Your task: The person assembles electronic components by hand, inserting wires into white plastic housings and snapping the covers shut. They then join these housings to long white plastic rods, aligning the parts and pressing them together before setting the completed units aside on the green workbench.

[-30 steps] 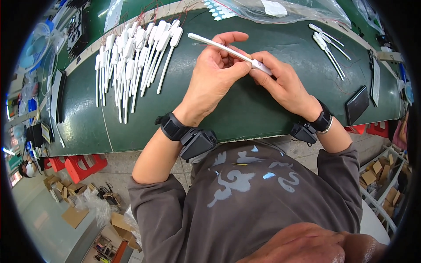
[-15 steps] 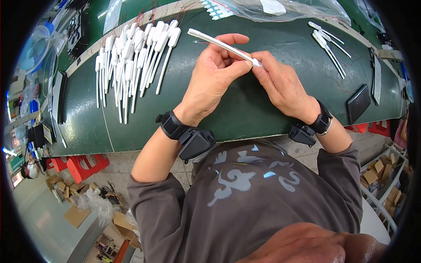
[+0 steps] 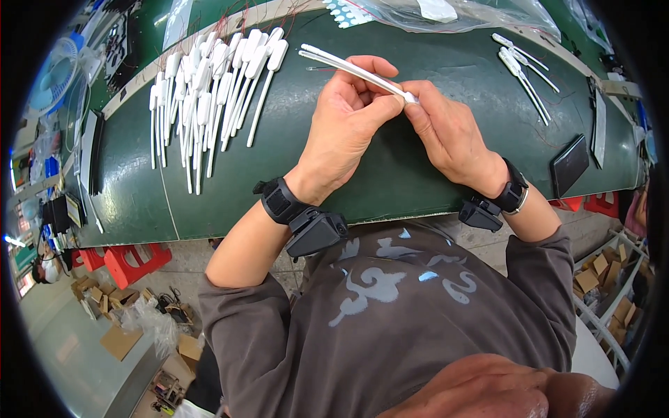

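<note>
You have left hand [image 3: 341,125] and right hand [image 3: 453,132] both clamped on a slim white plastic stick [image 3: 359,72] over the dark green table [image 3: 397,177], the stick's right end mostly hidden by your right hand.

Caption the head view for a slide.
Left hand and right hand hold something slender and white over a green table, white sticks clustered at left.
</note>
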A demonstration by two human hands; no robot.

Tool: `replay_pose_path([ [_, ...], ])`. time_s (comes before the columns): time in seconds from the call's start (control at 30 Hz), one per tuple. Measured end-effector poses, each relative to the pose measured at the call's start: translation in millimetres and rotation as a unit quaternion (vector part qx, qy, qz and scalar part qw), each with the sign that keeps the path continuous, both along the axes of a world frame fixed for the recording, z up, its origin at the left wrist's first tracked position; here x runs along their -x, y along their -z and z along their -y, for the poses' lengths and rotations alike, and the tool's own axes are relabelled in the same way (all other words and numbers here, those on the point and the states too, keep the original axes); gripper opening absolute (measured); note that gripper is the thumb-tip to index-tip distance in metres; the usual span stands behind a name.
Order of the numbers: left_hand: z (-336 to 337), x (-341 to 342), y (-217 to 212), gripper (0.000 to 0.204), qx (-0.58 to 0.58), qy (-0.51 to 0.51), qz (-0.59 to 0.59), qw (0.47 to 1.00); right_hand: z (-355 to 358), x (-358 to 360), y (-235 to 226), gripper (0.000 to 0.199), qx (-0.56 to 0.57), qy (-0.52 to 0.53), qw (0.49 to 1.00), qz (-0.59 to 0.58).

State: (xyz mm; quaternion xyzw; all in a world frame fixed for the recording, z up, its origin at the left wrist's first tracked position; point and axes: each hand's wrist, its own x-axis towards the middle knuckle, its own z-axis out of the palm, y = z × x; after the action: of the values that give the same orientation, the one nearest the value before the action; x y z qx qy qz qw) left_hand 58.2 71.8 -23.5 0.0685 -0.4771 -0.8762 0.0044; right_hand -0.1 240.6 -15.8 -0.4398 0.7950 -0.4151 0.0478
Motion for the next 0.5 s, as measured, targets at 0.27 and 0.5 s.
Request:
replay_pose_path([
  [0.27,-1,-3,-1,0.035,0.089,0.001,-0.004,0.996,1,-1,10,0.021,0.017,-0.008,0.999,-0.036],
  [0.5,-11,-5,0,0.035,0.198,-0.079,-0.056,0.975,-1,5,2,0.024,0.023,-0.035,0.965,0.258],
])
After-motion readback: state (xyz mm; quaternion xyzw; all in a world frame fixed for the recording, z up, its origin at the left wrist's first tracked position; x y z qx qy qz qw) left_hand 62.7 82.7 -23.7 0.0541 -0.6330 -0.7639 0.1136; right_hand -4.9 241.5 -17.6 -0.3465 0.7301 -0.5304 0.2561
